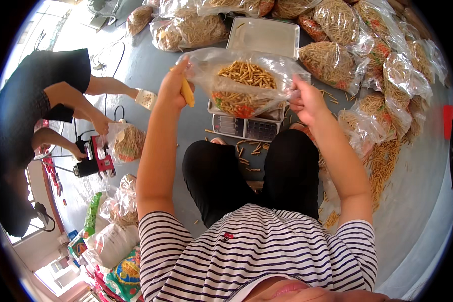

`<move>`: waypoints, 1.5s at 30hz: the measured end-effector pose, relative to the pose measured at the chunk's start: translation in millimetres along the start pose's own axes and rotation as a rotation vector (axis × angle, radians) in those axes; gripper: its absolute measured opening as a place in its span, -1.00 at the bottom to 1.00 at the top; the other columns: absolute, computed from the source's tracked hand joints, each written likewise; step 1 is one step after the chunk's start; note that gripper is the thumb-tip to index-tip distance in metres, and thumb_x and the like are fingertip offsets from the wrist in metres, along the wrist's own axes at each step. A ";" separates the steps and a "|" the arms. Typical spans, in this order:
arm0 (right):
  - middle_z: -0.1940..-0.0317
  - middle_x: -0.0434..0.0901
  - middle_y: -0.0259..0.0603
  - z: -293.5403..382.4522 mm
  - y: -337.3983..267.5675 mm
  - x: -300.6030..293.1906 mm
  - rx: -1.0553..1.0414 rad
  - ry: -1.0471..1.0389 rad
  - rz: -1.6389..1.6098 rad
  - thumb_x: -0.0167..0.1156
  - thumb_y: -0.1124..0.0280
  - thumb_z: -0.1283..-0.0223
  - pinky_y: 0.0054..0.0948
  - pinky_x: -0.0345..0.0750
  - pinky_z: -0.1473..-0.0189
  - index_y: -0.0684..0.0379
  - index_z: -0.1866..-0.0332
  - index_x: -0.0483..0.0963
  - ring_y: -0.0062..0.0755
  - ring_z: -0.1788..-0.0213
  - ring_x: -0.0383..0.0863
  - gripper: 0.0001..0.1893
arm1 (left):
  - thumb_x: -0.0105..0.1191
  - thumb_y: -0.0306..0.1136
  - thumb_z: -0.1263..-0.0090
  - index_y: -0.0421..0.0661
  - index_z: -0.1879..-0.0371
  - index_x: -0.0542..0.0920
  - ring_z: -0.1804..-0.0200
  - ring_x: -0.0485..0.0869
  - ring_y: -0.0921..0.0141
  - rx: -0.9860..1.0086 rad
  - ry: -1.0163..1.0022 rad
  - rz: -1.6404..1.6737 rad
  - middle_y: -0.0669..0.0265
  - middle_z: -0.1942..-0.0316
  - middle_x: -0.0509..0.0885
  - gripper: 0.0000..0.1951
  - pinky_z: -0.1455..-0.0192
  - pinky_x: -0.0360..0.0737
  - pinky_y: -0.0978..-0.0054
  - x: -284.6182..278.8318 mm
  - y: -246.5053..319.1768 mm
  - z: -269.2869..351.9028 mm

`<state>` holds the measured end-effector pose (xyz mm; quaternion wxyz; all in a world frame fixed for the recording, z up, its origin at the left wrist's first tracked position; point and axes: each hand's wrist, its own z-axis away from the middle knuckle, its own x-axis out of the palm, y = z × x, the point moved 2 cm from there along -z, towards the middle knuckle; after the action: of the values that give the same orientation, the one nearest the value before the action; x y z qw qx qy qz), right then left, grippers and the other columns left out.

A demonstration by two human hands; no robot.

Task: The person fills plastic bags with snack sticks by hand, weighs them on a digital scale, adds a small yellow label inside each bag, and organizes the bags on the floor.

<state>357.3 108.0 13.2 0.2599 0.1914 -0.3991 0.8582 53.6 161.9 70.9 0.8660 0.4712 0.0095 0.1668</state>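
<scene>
A clear plastic bag (pixel 245 96) of short brown stick snacks is stretched wide between my two hands, over a digital weighing scale (pixel 245 126). My left hand (pixel 175 85) grips the bag's left upper corner and also has a yellow object (pixel 187 92) in it, whose kind I cannot tell. My right hand (pixel 305 100) pinches the opposite corner. Red and green print shows on the bag's lower front. Whether the bag's bottom rests on the scale's pan is hidden.
Filled bags (pixel 328 62) are piled at the back and right, beside a metal tray (pixel 264 36). Loose sticks (pixel 385 166) lie heaped on the right floor. At left another person (pixel 30 94) holds a red handheld machine (pixel 102 156) near a filled bag (pixel 128 143). Sacks (pixel 111 243) stand lower left.
</scene>
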 end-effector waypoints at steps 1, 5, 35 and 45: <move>0.71 0.25 -0.43 -17.8 18.9 -8.3 0.025 0.003 0.104 0.07 0.19 -0.23 -0.64 -0.04 0.69 0.09 0.52 0.31 -0.69 0.75 0.01 -0.72 | 0.12 -0.13 -0.26 -0.07 0.38 0.49 0.74 0.25 0.57 -0.018 0.016 -0.003 0.43 0.63 0.44 -0.74 0.72 0.16 0.59 -12.6 -18.5 -7.6; 0.67 0.31 -0.42 -12.1 13.2 13.9 -0.081 -0.078 0.511 0.16 0.12 -0.14 -0.59 -0.06 0.68 0.13 0.51 0.42 -0.72 0.73 0.06 -0.70 | 0.16 -0.15 -0.23 -0.14 0.27 0.49 0.63 0.33 0.54 -0.026 0.003 -0.077 0.37 0.52 0.48 -0.69 0.65 0.27 0.58 -49.3 -34.3 -14.7; 0.47 0.48 -0.22 101.1 25.1 182.1 -1.607 -0.773 1.134 0.31 0.46 0.14 -0.42 0.40 0.53 0.18 0.44 0.42 -0.26 0.53 0.48 -0.81 | 0.01 -0.05 -0.27 -0.18 0.59 0.36 0.56 0.38 0.40 0.079 -0.687 0.868 0.31 0.68 0.37 -0.59 0.47 0.38 0.53 -13.5 -9.5 76.1; 0.34 0.55 -0.20 53.8 -9.3 160.0 -1.536 -0.304 1.910 0.22 0.37 -0.05 -0.40 0.41 0.46 0.22 0.31 0.52 -0.31 0.48 0.52 -0.84 | 0.02 -0.45 -0.23 -0.08 0.50 0.31 0.65 0.22 0.57 0.203 -0.043 0.736 0.48 0.61 0.26 -0.84 0.65 0.21 0.63 -74.1 -14.5 61.1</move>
<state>242.7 117.8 137.1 -0.4750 -0.2814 -0.8054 0.2159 -1.7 82.8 82.5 0.6971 0.5298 -0.1621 0.4551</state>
